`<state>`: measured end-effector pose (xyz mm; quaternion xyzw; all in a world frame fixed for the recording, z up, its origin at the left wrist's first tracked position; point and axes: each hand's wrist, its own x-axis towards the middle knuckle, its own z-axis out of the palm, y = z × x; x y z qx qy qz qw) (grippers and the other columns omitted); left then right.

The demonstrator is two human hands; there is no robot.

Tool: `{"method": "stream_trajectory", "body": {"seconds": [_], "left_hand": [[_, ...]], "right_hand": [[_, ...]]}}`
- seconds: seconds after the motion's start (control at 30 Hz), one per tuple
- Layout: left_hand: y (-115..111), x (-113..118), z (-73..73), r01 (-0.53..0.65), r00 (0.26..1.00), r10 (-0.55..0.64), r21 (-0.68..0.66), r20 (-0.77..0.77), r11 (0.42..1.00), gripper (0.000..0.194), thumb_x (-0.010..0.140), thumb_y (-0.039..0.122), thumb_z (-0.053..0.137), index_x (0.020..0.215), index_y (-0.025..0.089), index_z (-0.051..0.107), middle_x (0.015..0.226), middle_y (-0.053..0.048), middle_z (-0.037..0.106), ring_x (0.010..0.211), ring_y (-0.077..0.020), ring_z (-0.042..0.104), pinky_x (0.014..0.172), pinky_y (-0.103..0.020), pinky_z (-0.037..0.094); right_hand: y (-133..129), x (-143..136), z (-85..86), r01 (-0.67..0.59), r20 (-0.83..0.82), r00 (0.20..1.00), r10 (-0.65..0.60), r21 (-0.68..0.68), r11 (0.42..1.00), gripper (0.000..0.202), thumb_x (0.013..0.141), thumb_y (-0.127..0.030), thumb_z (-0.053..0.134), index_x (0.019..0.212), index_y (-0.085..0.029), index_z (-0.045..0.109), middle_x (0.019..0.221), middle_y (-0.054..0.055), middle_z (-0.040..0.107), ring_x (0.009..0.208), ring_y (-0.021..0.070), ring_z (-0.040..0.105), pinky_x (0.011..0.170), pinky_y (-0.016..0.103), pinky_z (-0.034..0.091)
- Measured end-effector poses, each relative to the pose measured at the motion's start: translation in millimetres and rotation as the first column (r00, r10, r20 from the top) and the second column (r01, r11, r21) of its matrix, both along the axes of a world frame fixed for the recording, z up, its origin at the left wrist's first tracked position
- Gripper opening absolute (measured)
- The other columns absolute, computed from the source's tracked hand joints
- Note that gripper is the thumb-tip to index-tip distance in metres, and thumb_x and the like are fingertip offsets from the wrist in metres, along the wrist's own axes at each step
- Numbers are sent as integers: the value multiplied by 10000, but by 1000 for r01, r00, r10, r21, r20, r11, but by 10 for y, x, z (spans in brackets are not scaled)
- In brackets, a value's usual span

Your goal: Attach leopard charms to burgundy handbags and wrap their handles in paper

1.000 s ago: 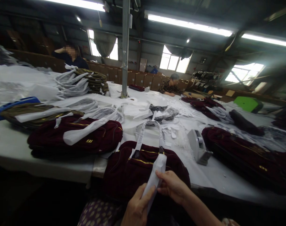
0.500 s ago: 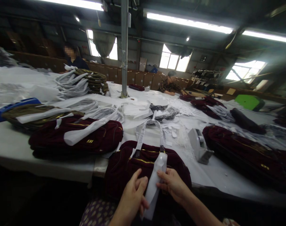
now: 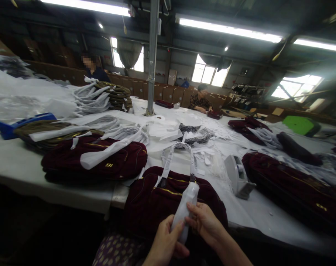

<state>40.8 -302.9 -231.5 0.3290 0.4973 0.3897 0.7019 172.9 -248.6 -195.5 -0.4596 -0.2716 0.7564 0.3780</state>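
While right hand (image 3: 203, 221) pinches white wrap (image 3: 190, 193), left hand (image 3: 166, 237), earlier loosened, now grips it.

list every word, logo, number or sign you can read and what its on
Nothing reads for certain.
Gold emblem on the left maroon bag: perhaps "DI", too small to be sure.
Second gold emblem on the right maroon bag: too blurred.
Middle maroon bag: no lettering visible.
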Motion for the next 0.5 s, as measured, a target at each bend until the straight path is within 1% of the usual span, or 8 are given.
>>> {"method": "stream_trajectory", "body": {"seconds": [0.1,0.2,0.33,0.4,0.43,0.47,0.5], "left_hand": [[-37,-17,-44,-42,998,40,45,46,998,546,692,616,571,960,143,522,659,11,554,455,-140,616,423,-194,463],[-66,-11,-67,-78,993,73,52,98,996,552,655,592,629,946,132,533,639,26,528,458,-119,592,460,-210,485],[-54,15,-74,-108,991,103,58,84,992,571,606,608,659,885,121,554,608,41,489,431,-96,551,432,-197,473],[-45,30,-85,-120,992,118,49,50,992,582,592,631,652,861,124,555,597,47,481,406,-92,546,396,-173,442],[-43,37,-95,-126,992,125,43,31,991,578,589,635,651,846,126,556,586,51,474,392,-88,541,377,-158,418],[-43,43,-108,-135,991,135,36,15,990,566,586,632,656,829,129,559,570,57,464,379,-81,531,362,-144,395],[-43,48,-123,-149,989,149,32,3,988,551,582,622,666,813,132,565,555,61,456,371,-75,522,352,-136,379]], "right_hand": [[6,8,-2,0,-51,999,-3,-57,998,286,671,-271,758,809,-73,605,664,30,618,540,77,595,483,125,512],[-2,12,-21,-28,-56,998,25,-59,998,301,680,-299,749,826,-82,600,649,20,605,511,69,579,449,119,493],[-33,29,-12,-101,40,994,100,15,995,329,705,-378,713,851,-103,606,637,9,595,484,60,547,410,123,457],[-3,125,17,-150,141,980,137,81,985,361,730,-444,665,864,-112,616,666,29,617,519,84,569,412,140,445],[40,220,33,-142,219,969,112,124,982,388,735,-475,644,878,-114,621,690,44,633,535,98,580,407,149,433],[107,353,48,-99,307,951,40,181,978,417,732,-501,630,890,-116,624,710,57,646,536,107,581,396,156,413],[196,526,64,-22,390,917,-82,256,966,444,723,-522,623,895,-114,627,721,68,655,525,111,573,385,163,391]]}}
